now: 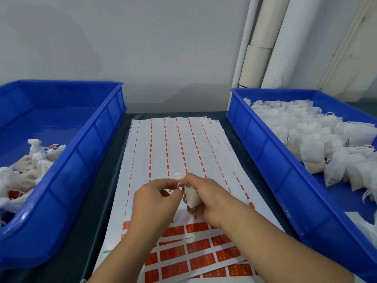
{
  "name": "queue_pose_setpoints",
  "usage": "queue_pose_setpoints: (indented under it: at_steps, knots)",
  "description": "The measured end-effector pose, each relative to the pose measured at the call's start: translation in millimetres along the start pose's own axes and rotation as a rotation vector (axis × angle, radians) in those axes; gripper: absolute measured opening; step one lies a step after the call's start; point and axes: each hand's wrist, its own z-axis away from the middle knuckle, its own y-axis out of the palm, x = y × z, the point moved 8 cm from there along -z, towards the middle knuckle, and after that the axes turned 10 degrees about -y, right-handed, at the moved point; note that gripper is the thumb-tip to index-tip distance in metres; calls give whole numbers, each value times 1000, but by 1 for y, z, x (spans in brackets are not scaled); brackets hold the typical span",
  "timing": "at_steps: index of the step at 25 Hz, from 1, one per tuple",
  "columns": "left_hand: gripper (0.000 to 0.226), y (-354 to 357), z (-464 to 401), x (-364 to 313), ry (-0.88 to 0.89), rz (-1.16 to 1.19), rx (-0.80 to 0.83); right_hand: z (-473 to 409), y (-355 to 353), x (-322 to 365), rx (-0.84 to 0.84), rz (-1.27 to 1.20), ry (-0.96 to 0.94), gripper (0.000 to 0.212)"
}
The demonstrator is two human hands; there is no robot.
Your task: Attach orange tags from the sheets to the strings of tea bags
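The right hand (201,198) grips a white tea bag (191,196) above the middle of the sheets (175,152), fingers curled round its body, its gathered top poking up past the knuckles. The left hand (155,198) meets it from the left, thumb and fingertips pinched at the bag's neck — whether they hold the string itself is too small to tell. Both forearms cross over the orange tags (196,247), hiding part of the near rows; farther up, the sheets carry only thin orange dashes between peeled columns. The sheets lie stacked, slightly fanned, on a dark table (98,201).

On the left stands a blue bin (85,160) with a small heap of tagged bags (30,166) at its near end. On the right, another blue bin (271,158) holds many untagged bags (318,139) — flat, with loose strings. White pipes (269,41) rise against the wall behind it.
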Motion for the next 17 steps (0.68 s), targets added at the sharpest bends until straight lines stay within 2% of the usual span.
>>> queue_pose_setpoints:
  at_steps: [3, 6, 10, 12, 15, 17]
  knots:
    - [13, -2, -1, -3, 34, -39, 42, 3, 0, 3, 7, 23, -10, 13]
    - [9, -7, -3, -4, 7, -89, 55, 3, -2, 3, -2, 70, -27, 18]
    - [22, -10, 2, -2, -75, -49, 98, 1, 0, 7, -8, 110, -58, 21]
    - [19, -7, 2, 0, -182, 23, 202, 1, 0, 8, 3, 107, -55, 19]
    - [16, -2, 0, 5, -444, 233, 364, 3, 1, 7, 63, 65, -17, 14]
    - [16, -3, 2, 8, -545, 396, 426, 6, 4, 6, 108, 51, 8, 13]
